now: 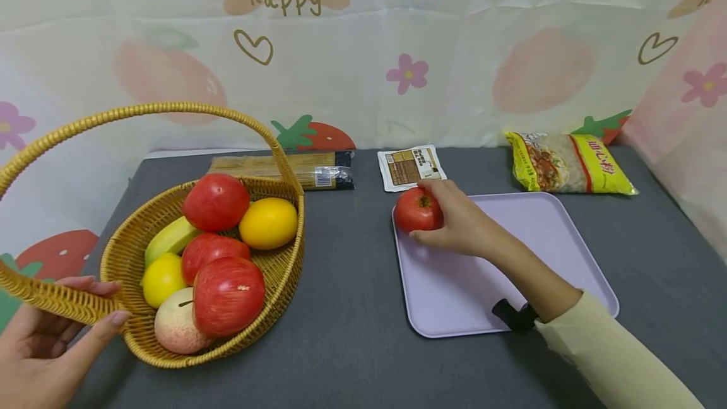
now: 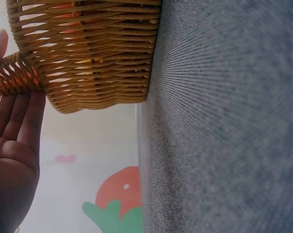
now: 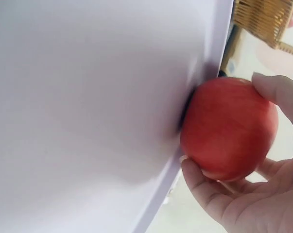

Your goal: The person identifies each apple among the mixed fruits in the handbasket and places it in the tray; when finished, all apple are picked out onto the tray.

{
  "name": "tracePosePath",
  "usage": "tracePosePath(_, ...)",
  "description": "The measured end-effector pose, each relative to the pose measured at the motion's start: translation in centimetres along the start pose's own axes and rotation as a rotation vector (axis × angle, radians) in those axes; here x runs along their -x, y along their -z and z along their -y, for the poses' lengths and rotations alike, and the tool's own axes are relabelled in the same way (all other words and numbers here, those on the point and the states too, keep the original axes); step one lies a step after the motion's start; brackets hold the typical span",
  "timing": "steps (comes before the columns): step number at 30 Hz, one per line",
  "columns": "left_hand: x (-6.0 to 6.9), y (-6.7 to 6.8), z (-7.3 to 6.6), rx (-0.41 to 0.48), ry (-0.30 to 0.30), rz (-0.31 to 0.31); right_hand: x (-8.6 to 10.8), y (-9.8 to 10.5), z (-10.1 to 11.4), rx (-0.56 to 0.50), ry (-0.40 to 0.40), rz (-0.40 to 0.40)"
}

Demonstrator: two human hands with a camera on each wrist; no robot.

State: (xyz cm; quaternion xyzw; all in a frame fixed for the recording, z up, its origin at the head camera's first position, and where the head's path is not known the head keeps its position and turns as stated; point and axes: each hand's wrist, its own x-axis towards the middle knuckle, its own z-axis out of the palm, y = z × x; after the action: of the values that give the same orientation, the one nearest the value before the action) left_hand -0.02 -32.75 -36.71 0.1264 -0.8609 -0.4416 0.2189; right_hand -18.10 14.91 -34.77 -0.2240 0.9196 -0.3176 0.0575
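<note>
My right hand (image 1: 457, 219) grips a red pomegranate (image 1: 417, 210) at the far left corner of a lilac tray (image 1: 454, 295). In the right wrist view, thumb and fingers curl round the pomegranate (image 3: 229, 128), low by the tray's rim. My left hand (image 1: 51, 346) holds the lower end of the handle of a wicker basket (image 1: 286, 270), fingers behind it and thumb in front. Inside the basket lie a large red apple (image 1: 229, 295), two more red fruits (image 1: 216, 202), a banana (image 1: 170, 240), a yellow lemon (image 1: 163, 279), an orange-yellow fruit (image 1: 268, 224) and a pale peach (image 1: 178, 322).
Along the back of the grey table (image 1: 352, 333) lie a pack of dry noodles (image 1: 318, 170), a small white-and-brown packet (image 1: 411, 167) and a yellow bag (image 1: 570, 163). A printed curtain (image 1: 363, 49) hangs behind. The basket's tall handle (image 1: 170, 108) arches over its left side.
</note>
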Motion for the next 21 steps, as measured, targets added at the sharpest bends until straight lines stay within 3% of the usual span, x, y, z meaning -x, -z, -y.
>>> tracePosePath(10,0.1,0.1,-0.2,-0.005,-0.01,0.001,-0.9,0.1,-0.3,-0.033,0.006,0.021)
tracePosePath(17,0.1,0.1,-0.2,-0.009,-0.009,0.014,-0.9,-0.5,-0.2,0.037,0.003,0.015)
tracePosePath(21,0.1,0.1,-0.2,-0.006,0.003,0.004,-0.9,-0.7,0.8,0.088,0.04,0.004)
